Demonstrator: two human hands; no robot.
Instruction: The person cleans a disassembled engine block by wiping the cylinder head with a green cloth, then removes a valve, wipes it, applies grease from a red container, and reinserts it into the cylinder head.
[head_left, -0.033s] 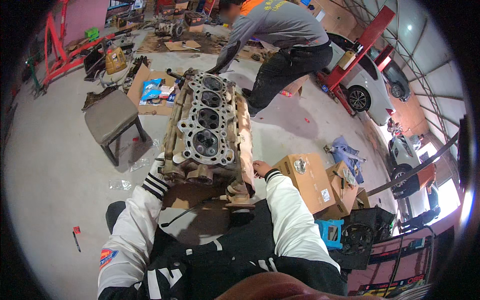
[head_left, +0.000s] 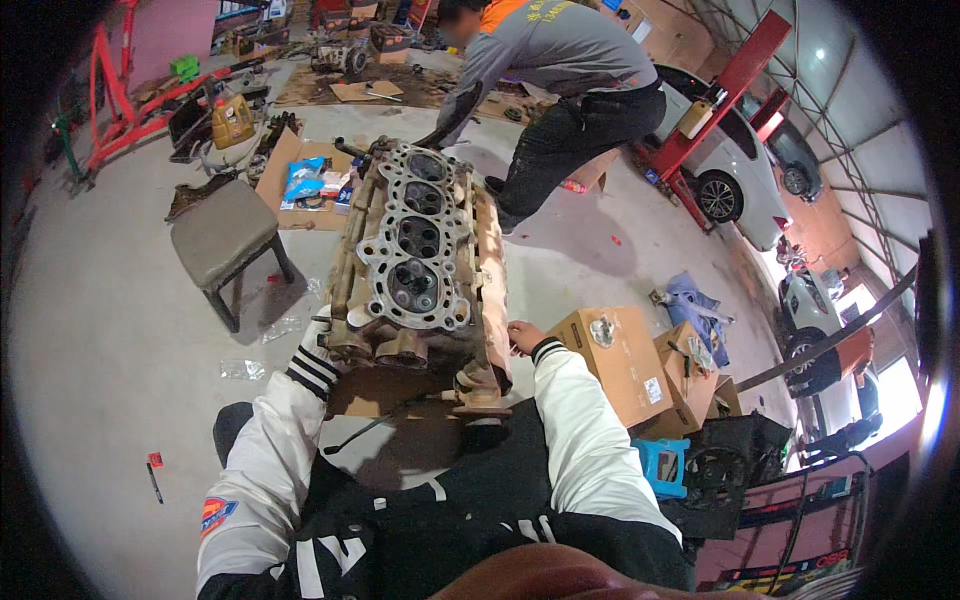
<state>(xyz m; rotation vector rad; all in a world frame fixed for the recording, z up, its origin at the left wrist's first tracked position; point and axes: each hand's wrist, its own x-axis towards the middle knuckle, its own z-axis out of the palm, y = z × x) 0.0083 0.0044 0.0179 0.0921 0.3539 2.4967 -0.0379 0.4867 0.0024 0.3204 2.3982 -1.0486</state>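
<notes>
A greasy engine cylinder head [head_left: 368,262] lies before me, its flat gasket face and several combustion chambers turned up. A rust-brown metal shield [head_left: 493,290] runs down its right side. Against that shield's near right edge, my right hand [head_left: 523,338] is closed, its fingers curled at the edge. My left hand [head_left: 322,322] is at the near left corner; its fingers are mostly hidden by the casting. At the far end, a bent-over co-worker [head_left: 570,60] in a grey and orange jacket reaches a hand down beside the cylinder head.
Left stands a worn stool [head_left: 222,225]; beyond it are an opened carton [head_left: 310,215] with packets and a yellow jug [head_left: 232,120]. Cardboard boxes [head_left: 612,365] and a blue plastic step stool [head_left: 660,468] sit right. A red lift post [head_left: 735,75] and white car [head_left: 730,165] stand farther back.
</notes>
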